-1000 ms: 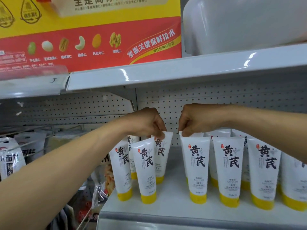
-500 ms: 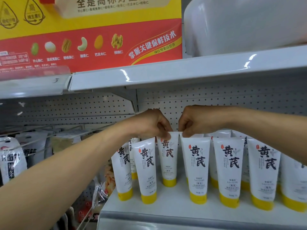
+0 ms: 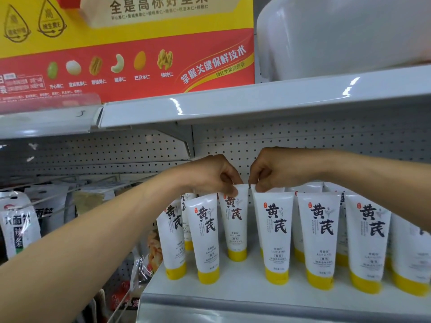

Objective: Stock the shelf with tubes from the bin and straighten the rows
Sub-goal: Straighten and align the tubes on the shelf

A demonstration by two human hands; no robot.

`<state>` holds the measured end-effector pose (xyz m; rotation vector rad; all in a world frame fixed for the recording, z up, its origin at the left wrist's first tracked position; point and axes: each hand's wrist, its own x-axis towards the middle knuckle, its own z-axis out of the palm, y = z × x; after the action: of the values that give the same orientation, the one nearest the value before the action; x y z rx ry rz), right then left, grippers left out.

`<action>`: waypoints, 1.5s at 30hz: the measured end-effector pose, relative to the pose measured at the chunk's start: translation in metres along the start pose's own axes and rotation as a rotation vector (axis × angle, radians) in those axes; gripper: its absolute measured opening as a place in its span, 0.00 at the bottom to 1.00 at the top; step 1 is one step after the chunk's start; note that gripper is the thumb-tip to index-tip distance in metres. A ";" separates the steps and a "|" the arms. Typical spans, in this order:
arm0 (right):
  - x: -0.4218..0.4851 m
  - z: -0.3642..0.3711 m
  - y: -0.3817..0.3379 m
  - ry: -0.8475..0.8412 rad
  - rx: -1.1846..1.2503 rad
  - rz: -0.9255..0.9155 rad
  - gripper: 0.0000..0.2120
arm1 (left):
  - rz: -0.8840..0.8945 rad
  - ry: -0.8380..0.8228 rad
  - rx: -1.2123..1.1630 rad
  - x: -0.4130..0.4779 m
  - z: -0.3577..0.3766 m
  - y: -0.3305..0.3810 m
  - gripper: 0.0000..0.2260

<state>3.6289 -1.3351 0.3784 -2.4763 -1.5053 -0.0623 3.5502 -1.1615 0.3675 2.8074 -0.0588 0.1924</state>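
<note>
Front-row tubes stand cap-down, upright, near the shelf edge. Behind them, the left hand pinches the top seam of a set-back tube. The right hand pinches the neighbouring rear tube at its top corner, with the pegboard behind.

The right hand pinches a rear tube of which only a top corner shows; the remainder is behind the front tube. The left hand covers the top left corner of the middle tube. Other back tubes are mostly hidden by the front row. The end tube and the box are cut by frame edges. Small print on the labels is unreadable. The packets at left are blurred.
</note>
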 end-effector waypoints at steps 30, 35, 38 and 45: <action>-0.044 0.022 -0.005 0.002 -0.105 -0.037 0.08 | -0.056 0.132 -0.169 -0.061 0.027 0.005 0.07; -0.044 0.022 -0.006 0.003 -0.090 -0.046 0.08 | -0.030 0.115 -0.187 -0.052 0.030 0.011 0.07; -0.044 0.022 -0.006 0.005 -0.085 -0.040 0.08 | -0.017 0.113 -0.184 -0.049 0.031 0.013 0.08; -0.047 0.022 -0.007 0.004 -0.083 -0.035 0.08 | -0.029 0.108 -0.176 -0.047 0.030 0.013 0.07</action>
<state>3.5986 -1.3677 0.3508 -2.5125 -1.5752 -0.1390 3.5063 -1.1827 0.3371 2.6168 -0.0097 0.3161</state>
